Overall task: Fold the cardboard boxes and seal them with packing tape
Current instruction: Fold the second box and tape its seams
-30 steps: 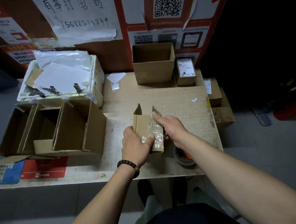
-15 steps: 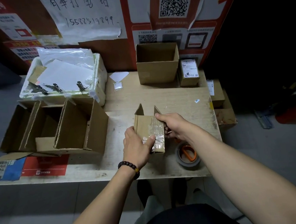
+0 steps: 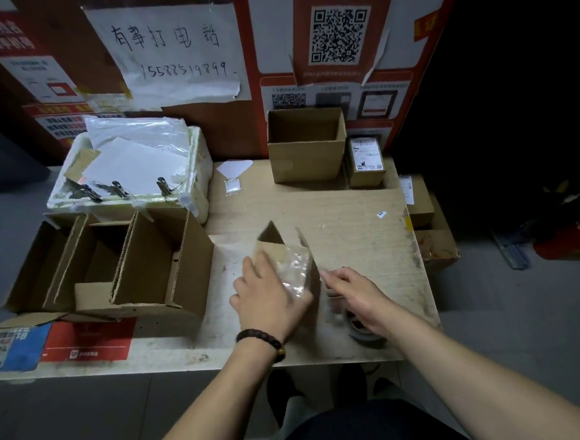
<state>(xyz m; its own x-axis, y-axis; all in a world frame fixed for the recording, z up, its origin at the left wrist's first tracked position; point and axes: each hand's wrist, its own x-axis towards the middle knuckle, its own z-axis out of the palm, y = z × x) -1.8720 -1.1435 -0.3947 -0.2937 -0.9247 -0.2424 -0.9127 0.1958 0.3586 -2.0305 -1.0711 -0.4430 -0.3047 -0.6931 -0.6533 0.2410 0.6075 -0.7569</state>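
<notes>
Two hands on it: our left hand [image 3: 270, 295] grips the small taped box [image 3: 286, 264] mid-desk [image 3: 350, 215]; right hand [image 3: 359, 294], just right of the box, rests on the tape roll [image 3: 366, 331], fingers loosely curled, grip unclear

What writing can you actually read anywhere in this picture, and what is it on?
"有事打电话": handwritten on the white paper sheet taped to the wall.
"15588519899": same sheet, below; digits uncertain.
QR code poster: small print blurred.
Red wall signs, parcel label, flyers: unreadable.
</notes>
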